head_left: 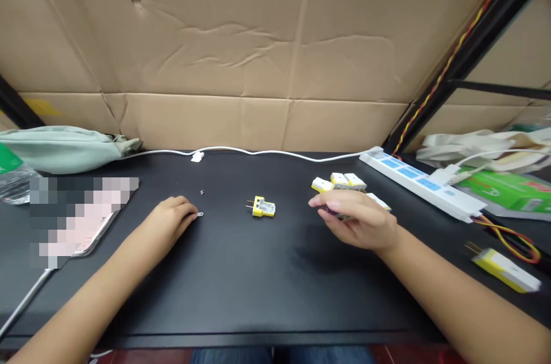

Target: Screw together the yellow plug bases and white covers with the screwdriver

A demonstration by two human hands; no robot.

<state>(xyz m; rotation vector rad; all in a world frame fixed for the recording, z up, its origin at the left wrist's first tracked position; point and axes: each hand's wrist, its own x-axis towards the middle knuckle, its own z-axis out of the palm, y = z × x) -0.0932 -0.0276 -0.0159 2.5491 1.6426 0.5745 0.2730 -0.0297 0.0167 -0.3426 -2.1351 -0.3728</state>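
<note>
My left hand point(174, 216) rests on the black table with its fingers closed, and a small flat metal piece with a hole point(200, 214) pokes out at the fingertips. My right hand point(359, 217) is over the right half of the table, its fingers curled together. Something dark shows between thumb and fingers there, too hidden to name. Just behind this hand lie several white-and-yellow plug pieces point(339, 178), partly covered by it. Between my hands an open yellow plug housing point(263, 206) lies with its prongs to the left. Tiny metal bits point(202, 192) sit beyond my left fingertips.
A white power strip point(419, 180) runs along the right, with a white-and-yellow plug point(507, 270) nearer me. At left are a partly blurred phone point(97, 235), a pale green pouch point(64, 146) and a bottle point(17, 180). A white cable point(253, 152) crosses the back before cardboard point(215, 123).
</note>
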